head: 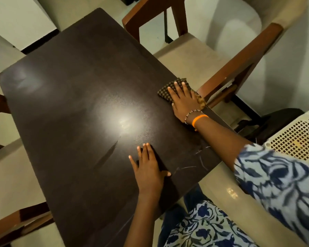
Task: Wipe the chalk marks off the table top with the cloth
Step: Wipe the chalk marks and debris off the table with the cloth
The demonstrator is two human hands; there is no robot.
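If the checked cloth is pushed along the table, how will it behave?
The checked cloth looks soft and floppy, so it may bunch. Lying flat under the right hand, it probably slides easily on the glossy table top. It seems light.

Single head view only, worn camera, aimed steeply down and forward at the table [75, 107] from close above; wide-angle bend seen at edges. Both hands are framed lower right.

Wooden chair [235, 68] beside the table – white perforated basket [296, 138] nearby.
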